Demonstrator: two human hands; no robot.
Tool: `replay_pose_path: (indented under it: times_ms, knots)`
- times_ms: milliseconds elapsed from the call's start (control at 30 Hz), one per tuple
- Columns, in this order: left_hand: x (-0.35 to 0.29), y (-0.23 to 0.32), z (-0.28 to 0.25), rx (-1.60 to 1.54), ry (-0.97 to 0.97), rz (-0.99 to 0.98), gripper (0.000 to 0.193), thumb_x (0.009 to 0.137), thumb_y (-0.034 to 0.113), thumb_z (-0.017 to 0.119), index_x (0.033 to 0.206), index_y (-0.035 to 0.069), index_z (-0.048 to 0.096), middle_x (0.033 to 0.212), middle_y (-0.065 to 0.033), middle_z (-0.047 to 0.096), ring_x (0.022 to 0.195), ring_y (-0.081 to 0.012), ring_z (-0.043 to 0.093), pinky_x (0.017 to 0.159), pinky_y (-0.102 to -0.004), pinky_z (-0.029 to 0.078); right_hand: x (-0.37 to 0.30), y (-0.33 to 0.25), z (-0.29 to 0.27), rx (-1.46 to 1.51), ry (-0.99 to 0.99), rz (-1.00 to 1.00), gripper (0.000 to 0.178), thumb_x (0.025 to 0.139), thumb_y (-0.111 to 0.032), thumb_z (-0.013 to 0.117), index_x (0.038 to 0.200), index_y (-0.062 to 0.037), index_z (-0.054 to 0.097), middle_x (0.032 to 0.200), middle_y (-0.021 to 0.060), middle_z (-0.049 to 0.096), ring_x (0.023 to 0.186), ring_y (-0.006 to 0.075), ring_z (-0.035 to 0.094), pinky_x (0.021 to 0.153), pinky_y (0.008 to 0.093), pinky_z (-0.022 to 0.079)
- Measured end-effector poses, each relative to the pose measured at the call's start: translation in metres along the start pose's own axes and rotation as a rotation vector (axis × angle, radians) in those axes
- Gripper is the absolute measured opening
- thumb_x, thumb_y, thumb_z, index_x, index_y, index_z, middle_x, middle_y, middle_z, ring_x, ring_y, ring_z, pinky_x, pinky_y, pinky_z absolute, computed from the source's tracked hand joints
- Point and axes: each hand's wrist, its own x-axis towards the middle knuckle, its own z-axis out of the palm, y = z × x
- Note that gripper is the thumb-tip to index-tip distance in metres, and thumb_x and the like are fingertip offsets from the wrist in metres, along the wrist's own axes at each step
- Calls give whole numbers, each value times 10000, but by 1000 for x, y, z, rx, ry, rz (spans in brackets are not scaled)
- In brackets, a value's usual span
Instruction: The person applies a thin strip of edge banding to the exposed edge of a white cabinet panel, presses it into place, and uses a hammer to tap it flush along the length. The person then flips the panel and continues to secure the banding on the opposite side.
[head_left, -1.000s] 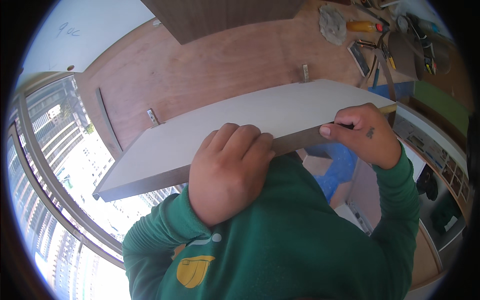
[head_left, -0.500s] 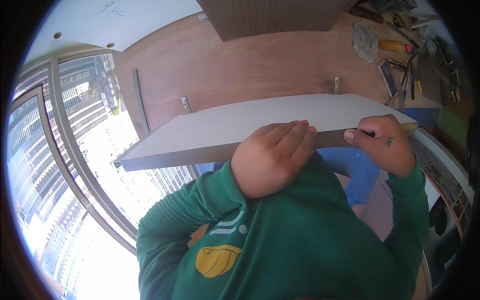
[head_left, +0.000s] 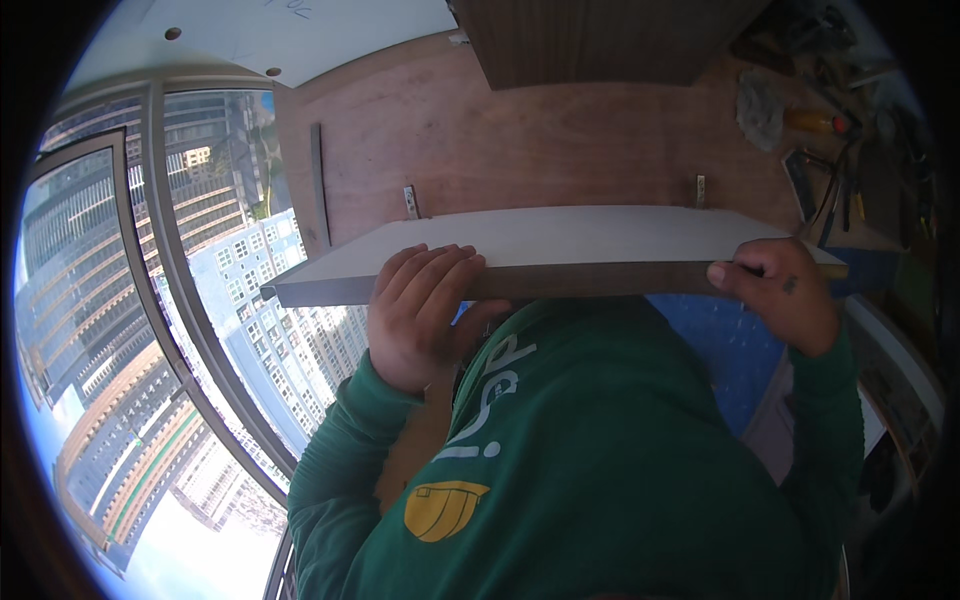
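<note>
A white-faced panel (head_left: pixel 570 235) with a brown wood-grain front edge lies across in front of me, close to my body. My left hand (head_left: pixel 425 315) rests on that edge left of the middle, its fingers laid flat over the edge and the thumb apart below. Near the panel's right end, my right hand (head_left: pixel 790 295) grips the edge, thumb on the brown face and fingers curled over the top. Its fingertips are partly hidden. Two metal cabinet hinges, a left one (head_left: pixel 411 202) and a right one (head_left: pixel 700 191), stick out past the panel's far side.
Beyond the panel is a brown wooden board (head_left: pixel 520 145), with a dark wood-grain panel (head_left: pixel 600 40) at its far side. A plastic bag (head_left: pixel 760 108), an orange bottle (head_left: pixel 808 121) and several hand tools lie at the far right. A tall window (head_left: pixel 150 260) fills the left side.
My left hand has moved left along the panel's edge, and its thumb now shows below. My right hand stays at the right end. The view has shifted slightly.
</note>
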Motion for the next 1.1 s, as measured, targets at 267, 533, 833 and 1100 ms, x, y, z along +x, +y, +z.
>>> replay_pose_path:
  times_ms: [267, 533, 833, 1100]
  knots:
    - [26, 12, -1, -152, -24, 36, 554, 747, 225, 959, 1212, 14, 743, 1153, -152, 783, 1055, -368, 754, 951, -486, 589, -2, 4, -3, 3, 27, -26, 500, 987, -369, 767, 737, 51, 661, 631, 54, 516, 566, 112, 534, 537, 341, 415]
    - [90, 95, 63, -326, -11, 136, 466, 806, 175, 891, 1224, 27, 750, 1121, -134, 779, 1000, -318, 746, 904, -436, 593, -1, 3, -2, 1, 12, 24, 496, 965, -418, 778, 759, 25, 694, 615, 146, 567, 563, 253, 527, 578, 418, 437]
    - [91, 92, 64, -328, -41, 133, 438, 774, 154, 904, 1170, 22, 773, 1091, -129, 791, 944, -297, 754, 835, -415, 593, -20, 3, -28, -157, -15, -114, 445, 943, -390, 795, 777, 4, 672, 648, 198, 577, 585, 333, 549, 591, 448, 440]
    - [87, 90, 67, -301, -48, 166, 434, 799, 155, 872, 1198, 33, 749, 1099, -92, 777, 942, -265, 738, 813, -404, 582, -39, 34, -63, -148, -72, 188, 374, 939, -308, 826, 787, 4, 687, 619, 84, 483, 597, 159, 446, 583, 366, 381]
